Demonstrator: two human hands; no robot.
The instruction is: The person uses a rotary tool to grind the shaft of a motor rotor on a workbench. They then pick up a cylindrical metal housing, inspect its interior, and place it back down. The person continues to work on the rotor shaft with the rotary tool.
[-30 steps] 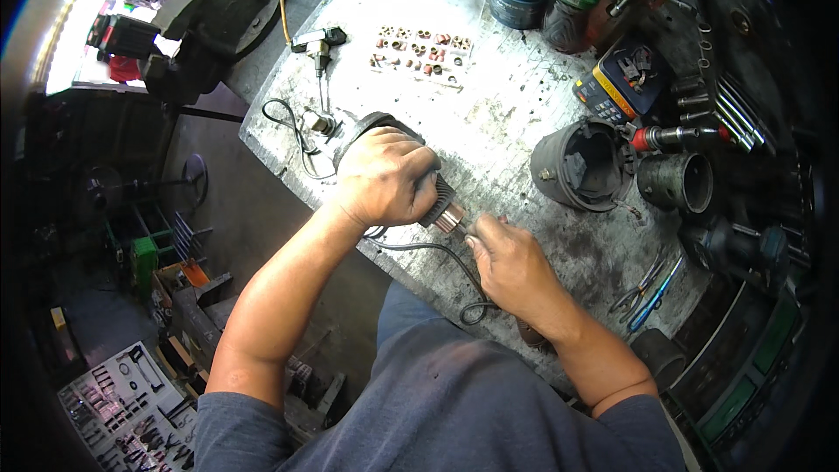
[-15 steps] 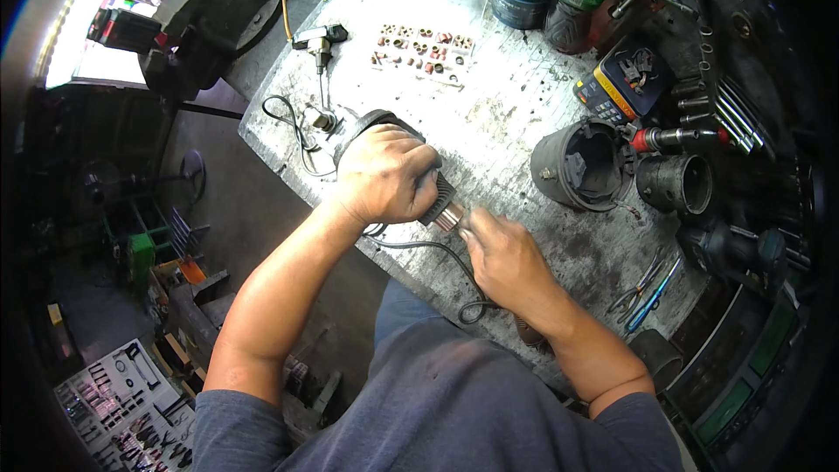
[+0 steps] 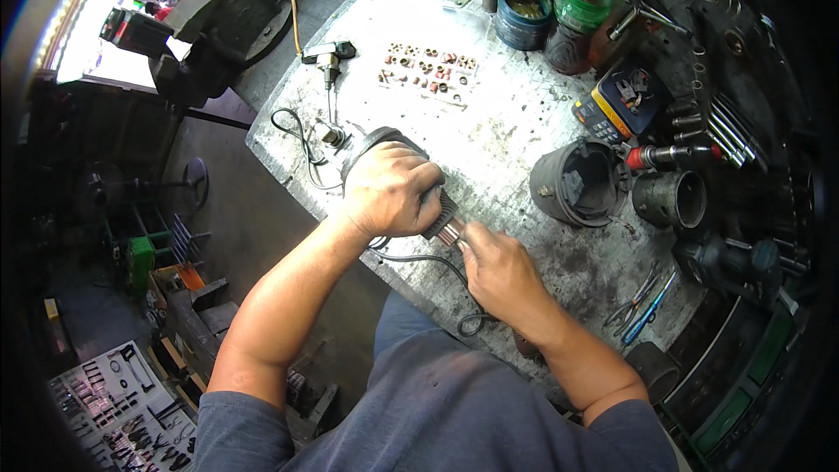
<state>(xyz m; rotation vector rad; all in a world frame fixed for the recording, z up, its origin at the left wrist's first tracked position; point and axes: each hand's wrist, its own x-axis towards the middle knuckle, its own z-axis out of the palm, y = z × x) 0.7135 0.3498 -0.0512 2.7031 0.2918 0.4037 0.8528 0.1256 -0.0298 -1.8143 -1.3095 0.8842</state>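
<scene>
The left grip [image 3: 391, 190], a bare hand seen from above, is wrapped palm-down around a dark ridged motor part [image 3: 442, 217], which slants from upper left to lower right near the close edge of the bench [image 3: 498, 157]. The right grip [image 3: 498, 267] is curled, thumb and fingers drawn in beside the part's copper-coloured end [image 3: 452, 232] — what lies between the fingertips is hidden, so I cannot tell whether they pinch anything. A dark rounded rim [image 3: 384, 135] shows just behind the left knuckles. Below the hands, a black cord [image 3: 428, 258] runs along the bench and ends in a small loop near the right wrist. Beyond the left hand, small copper and reddish pieces [image 3: 433, 70] sit in loose rows. To the right stands a dark hollow cylinder [image 3: 551, 188], its open mouth in view, with a smaller cylinder [image 3: 648, 201] just beside it; nearer the person lies a blue-handled tool [image 3: 645, 322]. At the far side — well apart from the hands — are a blue tub [image 3: 523, 35] and a green bottle [image 3: 581, 4].
</scene>
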